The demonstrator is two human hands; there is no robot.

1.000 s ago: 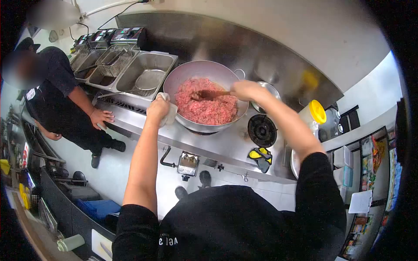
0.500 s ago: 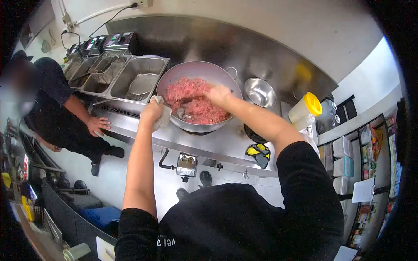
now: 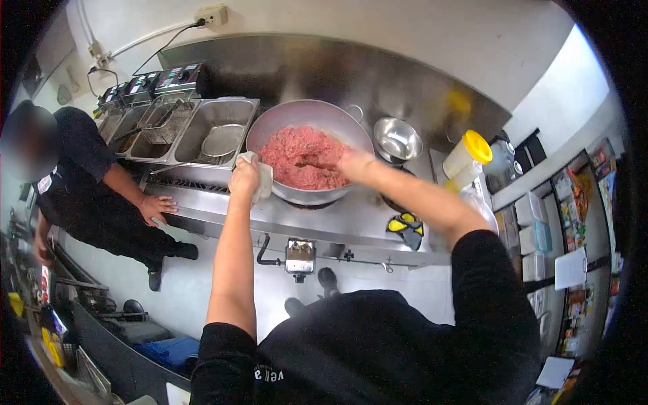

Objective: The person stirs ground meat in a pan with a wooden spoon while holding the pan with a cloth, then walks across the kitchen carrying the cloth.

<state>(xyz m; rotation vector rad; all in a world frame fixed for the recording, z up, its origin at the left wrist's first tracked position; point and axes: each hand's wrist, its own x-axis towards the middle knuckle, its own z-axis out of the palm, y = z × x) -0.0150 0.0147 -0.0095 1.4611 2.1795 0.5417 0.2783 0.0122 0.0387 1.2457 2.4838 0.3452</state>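
Observation:
A large round pan (image 3: 270, 125) on the steel counter holds a heap of pink ground meat (image 3: 304, 152). My left hand (image 3: 244, 177) is closed round a light folded cloth (image 3: 263, 181) at the pan's near left rim. Over the right side of the pan, my right hand (image 3: 356, 165) is at the meat's edge. It is smeared by motion, so its fingers and anything in them cannot be made out.
Fryer basins (image 3: 216, 131) stand left of the pan, a steel bowl (image 3: 397, 140) right of it. Yellow-black gloves (image 3: 406, 228) lie on the counter's front right, with a yellow-lidded container (image 3: 467, 154) behind. Another person (image 3: 84, 175) stands left, one hand on the counter edge.
The view has shifted slightly. My right hand has moved towards the pan's right side, and the meat is more gathered, with the grey patch at its lower left no longer showing.

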